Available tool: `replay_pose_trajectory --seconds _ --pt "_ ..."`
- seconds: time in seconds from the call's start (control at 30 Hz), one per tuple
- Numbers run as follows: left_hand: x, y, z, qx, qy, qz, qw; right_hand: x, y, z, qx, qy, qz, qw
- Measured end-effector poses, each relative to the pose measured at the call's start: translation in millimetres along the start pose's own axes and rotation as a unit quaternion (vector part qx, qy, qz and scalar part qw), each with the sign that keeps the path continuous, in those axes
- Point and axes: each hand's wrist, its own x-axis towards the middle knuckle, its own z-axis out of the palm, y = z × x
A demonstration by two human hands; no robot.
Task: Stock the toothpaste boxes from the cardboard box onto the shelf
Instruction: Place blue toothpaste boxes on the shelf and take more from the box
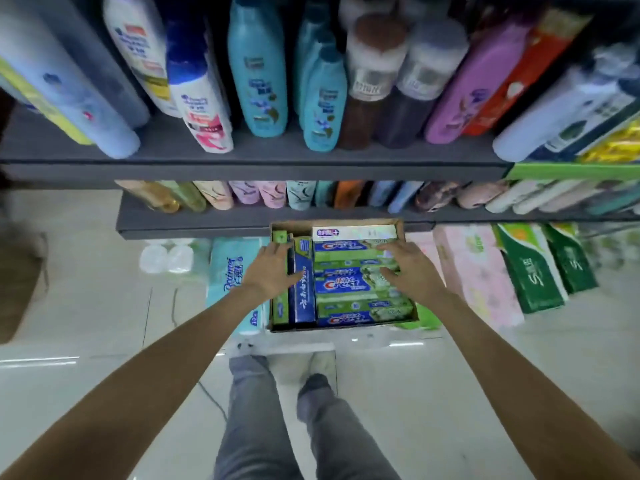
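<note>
So far left there's the pale tiled floor [86, 306] and a brown blurry thing at the edge I can't make out. Up top the dark grey shelf [242, 161] is lined with bottles: white shampoo bottles [197, 95] on the left, teal bottles [258, 71] in the middle, then brown-capped ones and a purple bottle [460, 98] leaning to the right. The lower shelf [194, 220] has a row of smaller pastel bottles [242, 194].

Down on the floor just left of the action there's a light blue tissue pack [225, 271]. Next to it sits the cardboard box [346, 326], right below the lower shelf and packed with toothpaste boxes [346, 284], mostly green and blue Crest ones lying flat, with a white one at the far end.

The left hand [273, 268] is laid over the left side of the box, fingers spread and pretty much straight, resting on a dark blue toothpaste box [304, 299] that runs lengthwise and on the narrow green boxes beside it. Doesn't look like it's gripping anything. The right hand [407, 268] is over the right side, fingers spread and slightly bent, touching the tops of the Crest boxes. Can't really tell if it has hold of one; it looks more like it's just lying on them.

Right of the box there's a pink tissue pack [478, 271] and then green packs [530, 268] standing further right. Near bottom you get grey trousers [256, 410] and the person's shoes.
</note>
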Motion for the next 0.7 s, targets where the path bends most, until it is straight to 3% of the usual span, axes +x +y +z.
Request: replay_pose_trajectory --seconds 0.17,0.27,0.4,0.53,0.63,0.7 --pt "26.3 -15.3 23.7 0.124 0.044 0.035 0.991 45.2 18.5 34.0 -0.041 -0.084 -0.003 0.996" --pt "36.1 -17.6 29.3 0.173 0.052 0.01 0.984 66.5 25.5 55.9 -0.089 -0.121 0.001 0.989" --pt "38.4 -15.9 41.4 0.251 0.043 0.004 0.967 67.5 31.9 71.1 -0.146 -0.092 0.011 0.985" --pt "37.8 -2.4 61.4 0.195 0.108 0.116 0.968 73.5 36.1 66.5 -0.197 -0.07 -0.012 0.978" --pt "36.5 18.6 79.1 0.149 0.033 0.184 0.971 73.5 40.5 61.0 -0.107 -0.095 0.008 0.99" --pt "38.6 31.6 90.7 0.147 -0.018 0.185 0.971 69.9 40.3 59.3 -0.065 -0.092 0.023 0.993"
